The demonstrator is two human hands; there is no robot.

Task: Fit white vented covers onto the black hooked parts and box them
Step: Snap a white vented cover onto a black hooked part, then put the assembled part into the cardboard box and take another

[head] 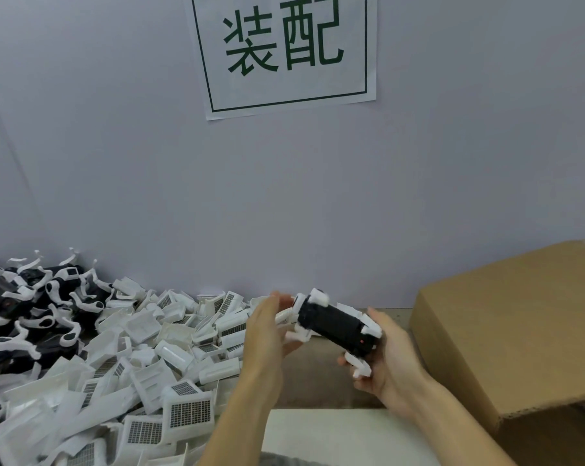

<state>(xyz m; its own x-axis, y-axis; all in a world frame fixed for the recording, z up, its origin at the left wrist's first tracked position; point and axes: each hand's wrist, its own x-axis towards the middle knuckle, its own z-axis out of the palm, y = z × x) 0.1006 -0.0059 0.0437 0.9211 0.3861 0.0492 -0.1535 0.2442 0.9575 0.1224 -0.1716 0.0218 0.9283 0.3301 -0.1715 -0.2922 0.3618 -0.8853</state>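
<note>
1. Both hands work mid-worktop: right hand (390, 356) clamps the black part (333, 326), left hand (267, 326), fingers straight, presses a cover (299, 334) on.
2. Covers (143, 358) heap left for reach; box (519, 331) waits right.

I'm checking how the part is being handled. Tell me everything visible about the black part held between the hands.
The black part is a matte, roughly cylindrical plastic body, tilted with its upper end to the left. White plastic pieces sit at both ends and a small red dot shows near its lower right end. It is held above the table, left of the cardboard box. The right hand grips its lower end; the left hand touches the white piece at its left end. It looks slightly blurred.
</note>
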